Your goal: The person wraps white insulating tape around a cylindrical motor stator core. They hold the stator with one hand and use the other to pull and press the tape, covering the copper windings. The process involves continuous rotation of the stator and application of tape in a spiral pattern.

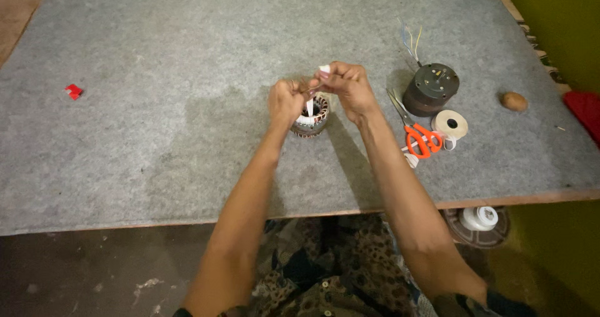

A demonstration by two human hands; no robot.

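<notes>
A small round motor stator (312, 117) with copper windings and white wrapping sits on the grey felt-covered table (187, 73). My left hand (286, 99) is closed just above its left side, pinching a thin white strip (309, 107) that runs down into the stator. My right hand (347, 84) is closed above and right of the stator, pinching the upper end of the white strip (324, 70). The two hands nearly touch each other.
Right of my hands lie orange-handled scissors (420, 139), a roll of white tape (450, 124), and a dark round motor body (431, 89) with coloured wires. A brown lump (514, 100) lies further right, a small red piece (74, 91) far left.
</notes>
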